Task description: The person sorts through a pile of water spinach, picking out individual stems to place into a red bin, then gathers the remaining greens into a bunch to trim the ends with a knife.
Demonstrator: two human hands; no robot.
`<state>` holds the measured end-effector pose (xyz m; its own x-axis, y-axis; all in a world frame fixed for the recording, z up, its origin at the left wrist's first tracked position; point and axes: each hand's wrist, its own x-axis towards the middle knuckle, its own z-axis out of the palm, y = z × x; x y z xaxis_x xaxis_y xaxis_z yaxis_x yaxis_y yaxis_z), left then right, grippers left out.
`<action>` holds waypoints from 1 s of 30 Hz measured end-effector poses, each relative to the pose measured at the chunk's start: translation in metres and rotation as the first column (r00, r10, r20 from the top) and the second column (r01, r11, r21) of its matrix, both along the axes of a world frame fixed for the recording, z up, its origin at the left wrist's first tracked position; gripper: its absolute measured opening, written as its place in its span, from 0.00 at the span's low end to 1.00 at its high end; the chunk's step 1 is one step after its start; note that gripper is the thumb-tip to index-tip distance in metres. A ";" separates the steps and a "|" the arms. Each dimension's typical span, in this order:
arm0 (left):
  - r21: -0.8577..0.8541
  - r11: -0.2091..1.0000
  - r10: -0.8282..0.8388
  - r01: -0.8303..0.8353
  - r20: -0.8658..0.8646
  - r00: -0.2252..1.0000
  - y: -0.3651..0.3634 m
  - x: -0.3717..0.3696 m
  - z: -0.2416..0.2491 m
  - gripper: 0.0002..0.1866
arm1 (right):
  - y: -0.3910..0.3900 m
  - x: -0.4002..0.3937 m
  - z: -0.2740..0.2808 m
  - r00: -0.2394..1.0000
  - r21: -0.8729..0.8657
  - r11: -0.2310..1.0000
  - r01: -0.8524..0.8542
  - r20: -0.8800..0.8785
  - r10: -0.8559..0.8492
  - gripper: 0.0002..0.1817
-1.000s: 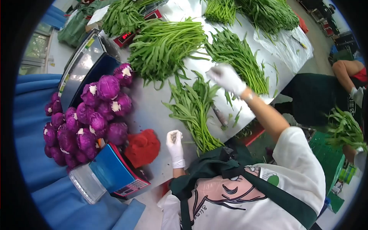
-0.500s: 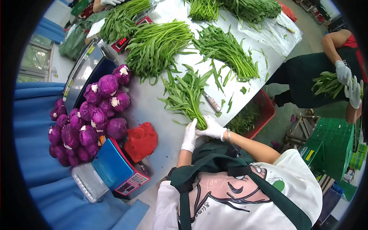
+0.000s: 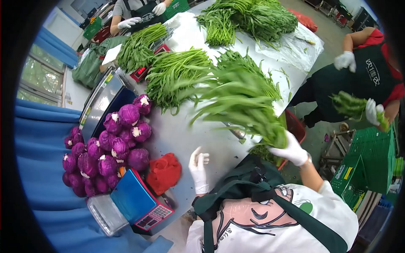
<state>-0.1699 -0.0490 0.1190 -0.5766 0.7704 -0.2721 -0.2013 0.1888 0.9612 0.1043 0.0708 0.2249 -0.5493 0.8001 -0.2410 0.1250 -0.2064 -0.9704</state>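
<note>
My right hand, in a white glove, grips the stem ends of a bunch of leafy greens that looks like water spinach. The bunch is raised over the table's right edge, its leaves smeared by motion and fanned to the left. My left hand, also gloved, is held up over the metal table with fingers apart and slightly bent, holding nothing. Behind the raised bunch lies another pile of greens, partly hidden. A knife lies under the leaves, mostly covered.
Purple cabbages are heaped at the left, near a blue scale and a red cloth. More greens lie farther back. One co-worker stands at the right holding greens; another is at the far end. Green crates stand right.
My right hand has lifted the bunch and swung it up to the right. My left hand has let go and moved left. The co-worker at the right has parted their hands.
</note>
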 end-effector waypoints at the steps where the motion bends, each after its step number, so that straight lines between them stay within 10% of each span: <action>1: 0.001 0.999 0.045 -0.045 -0.005 0.999 -0.003 -0.004 -0.008 0.14 | -0.003 0.020 -0.002 0.998 0.011 0.998 0.062 0.018 -0.062 0.31; 6: -0.010 1.000 0.027 -0.026 0.050 0.998 -0.007 -0.018 -0.033 0.12 | -0.027 0.098 -0.028 0.924 0.122 0.934 0.336 0.152 -0.352 0.26; 8: 0.003 1.000 0.010 -0.010 0.053 0.999 0.000 -0.013 -0.027 0.12 | -0.037 0.132 -0.046 0.885 -0.099 0.881 0.464 0.096 -0.455 0.23; 11: -0.020 0.998 -0.063 0.065 0.100 0.993 0.009 -0.006 -0.025 0.13 | -0.045 0.139 -0.075 0.814 0.062 0.905 0.421 0.415 -0.407 0.22; 14: 0.024 0.990 -0.138 0.136 0.112 0.984 0.020 0.008 -0.021 0.14 | -0.045 0.137 -0.080 0.838 -0.085 0.872 0.481 0.336 -0.430 0.23; 22: 0.270 0.604 -0.797 0.750 0.212 0.566 0.053 0.046 0.012 0.39 | -0.018 0.019 -0.027 0.983 -0.153 0.979 0.131 -0.106 -0.148 0.27; 30: 0.503 0.674 -0.738 0.542 0.409 0.537 0.069 0.057 0.054 0.61 | -0.027 -0.024 -0.020 0.967 -0.111 0.979 -0.170 -0.209 0.144 0.28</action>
